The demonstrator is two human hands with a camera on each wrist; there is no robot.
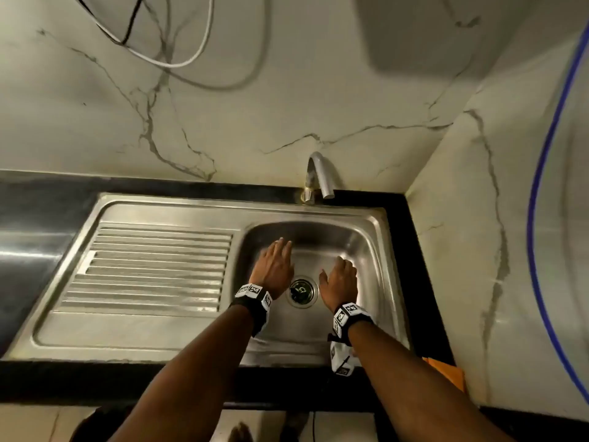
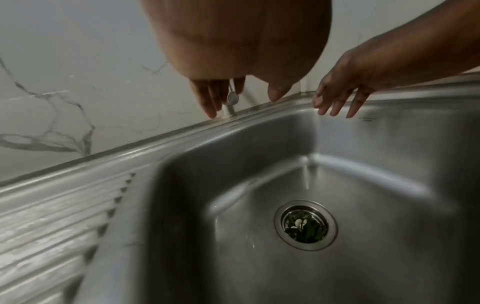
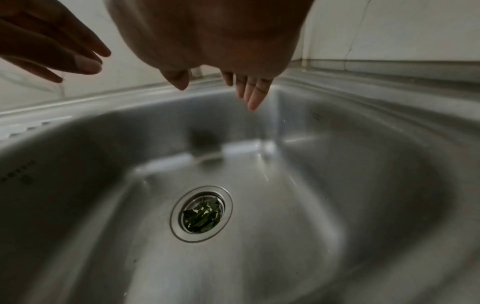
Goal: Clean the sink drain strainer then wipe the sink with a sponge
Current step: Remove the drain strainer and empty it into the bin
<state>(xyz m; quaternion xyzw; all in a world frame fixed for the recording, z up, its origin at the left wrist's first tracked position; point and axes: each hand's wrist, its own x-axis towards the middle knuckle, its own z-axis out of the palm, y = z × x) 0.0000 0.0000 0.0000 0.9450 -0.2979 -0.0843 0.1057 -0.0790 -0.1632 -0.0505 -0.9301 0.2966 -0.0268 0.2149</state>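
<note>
While green leaf scraps fill the drain strainer, the left hand and right hand hover flat either side of it, each grip released.

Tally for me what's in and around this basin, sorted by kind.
Bare hands: 2, left and right
Round steel drain strainer with green leaf scraps: 1
Curved chrome tap: 1
Orange object at counter edge: 1
Total: 5
</note>
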